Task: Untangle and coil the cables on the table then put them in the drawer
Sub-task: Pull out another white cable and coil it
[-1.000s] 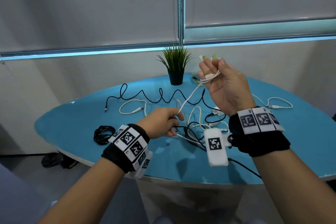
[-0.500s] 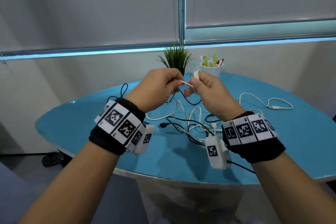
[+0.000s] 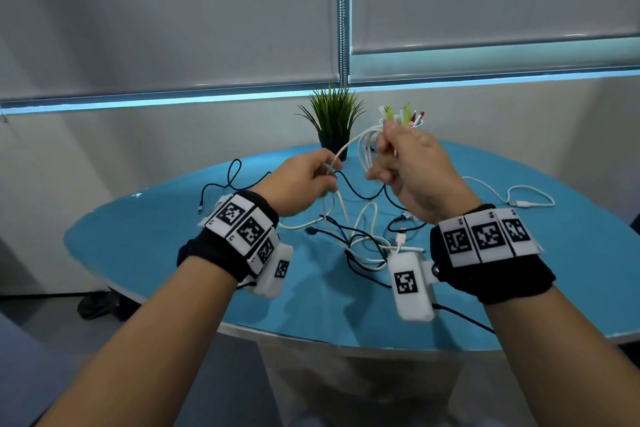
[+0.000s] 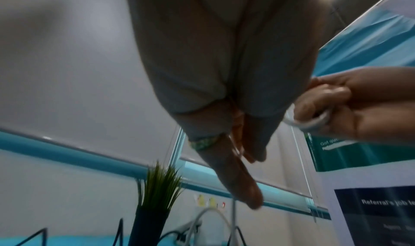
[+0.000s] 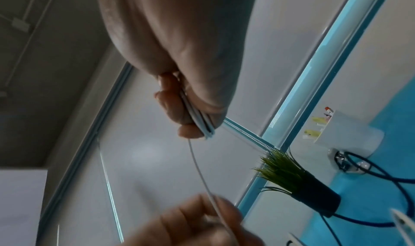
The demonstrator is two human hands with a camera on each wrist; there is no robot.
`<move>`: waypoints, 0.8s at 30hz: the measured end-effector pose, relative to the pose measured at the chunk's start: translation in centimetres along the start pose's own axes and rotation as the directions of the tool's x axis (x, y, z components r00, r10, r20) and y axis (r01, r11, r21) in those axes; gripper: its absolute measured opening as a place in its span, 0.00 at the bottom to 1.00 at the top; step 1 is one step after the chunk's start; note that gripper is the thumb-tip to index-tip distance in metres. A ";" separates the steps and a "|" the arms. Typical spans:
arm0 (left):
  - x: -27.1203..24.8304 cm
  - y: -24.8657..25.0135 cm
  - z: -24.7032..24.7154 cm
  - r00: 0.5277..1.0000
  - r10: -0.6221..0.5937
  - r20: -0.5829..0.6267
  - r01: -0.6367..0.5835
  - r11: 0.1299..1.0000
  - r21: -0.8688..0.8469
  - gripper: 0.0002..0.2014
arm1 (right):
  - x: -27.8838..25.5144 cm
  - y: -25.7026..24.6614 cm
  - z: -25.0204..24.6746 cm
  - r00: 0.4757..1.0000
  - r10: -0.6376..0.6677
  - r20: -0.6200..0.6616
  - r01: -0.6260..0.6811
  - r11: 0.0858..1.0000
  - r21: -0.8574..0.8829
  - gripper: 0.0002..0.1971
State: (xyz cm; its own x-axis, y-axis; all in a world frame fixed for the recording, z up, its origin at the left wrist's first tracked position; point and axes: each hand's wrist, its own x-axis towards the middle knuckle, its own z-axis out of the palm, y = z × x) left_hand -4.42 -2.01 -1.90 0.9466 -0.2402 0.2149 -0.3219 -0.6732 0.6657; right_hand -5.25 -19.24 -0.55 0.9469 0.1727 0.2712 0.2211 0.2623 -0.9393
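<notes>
Above the blue table [image 3: 180,253], my right hand [image 3: 408,163] grips a small coil of white cable [image 3: 363,146], its loops pinched between thumb and fingers [image 5: 197,120]. A strand of that white cable [image 5: 202,175] runs down to my left hand [image 3: 308,180], which pinches it between thumb and fingers [image 4: 235,148]. From the left hand the cable drops to a tangle of black and white cables [image 3: 363,239] lying on the table between my wrists. The loops around my right fingers [image 4: 314,123] also show in the left wrist view.
A potted plant [image 3: 334,121] and a white pen cup [image 3: 405,121] stand at the table's far edge. A separate white cable [image 3: 519,199] lies at the right. A black cable [image 3: 228,180] trails left behind my left wrist. No drawer is in view.
My hands, close together half a second ago, have drawn apart: the right rose toward the pen cup with more loops in it, and the left dropped lower along the strand.
</notes>
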 end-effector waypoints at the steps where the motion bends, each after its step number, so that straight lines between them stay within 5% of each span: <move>1: -0.1 -0.4 0.4 0.998 -0.028 0.053 0.030 0.999 -0.039 0.05 | 0.2 -0.3 -0.1 1.000 -0.004 -0.010 0.005 0.999 0.052 0.18; 7: -0.9 -1.8 2.2 0.948 -0.146 0.285 0.168 0.984 -0.055 0.13 | 1.2 -1.5 -0.3 0.993 -0.016 -0.117 0.054 0.941 0.335 0.18; 15: -2.2 -0.2 3.9 0.956 -0.095 0.277 0.072 0.993 0.090 0.07 | 2.1 -0.1 -0.5 0.987 -0.018 -0.158 0.090 0.881 0.464 0.14; 18: -2.6 0.5 3.4 0.965 -0.048 0.258 0.011 0.989 0.145 0.06 | 2.2 1.0 -0.6 0.960 -0.152 -0.234 0.140 0.988 -0.067 0.13; 21: -2.7 1.3 2.4 0.990 0.037 0.134 -0.060 0.983 0.174 0.07 | 1.8 1.8 -0.8 0.972 -0.225 -0.063 0.139 0.774 -0.617 0.10; 24: -2.0 1.5 1.6 0.996 0.090 -0.028 -0.084 0.980 0.181 0.07 | 1.4 2.0 -0.9 0.982 -0.174 0.076 0.169 0.622 -0.764 0.10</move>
State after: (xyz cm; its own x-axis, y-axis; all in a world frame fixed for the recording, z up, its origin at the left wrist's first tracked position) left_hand -6.86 -3.65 -2.43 0.9139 -0.2803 0.2937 -0.3974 -0.7661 0.5052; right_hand -3.25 -19.27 -2.23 0.8734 0.1961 0.4457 0.4764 -0.5333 -0.6990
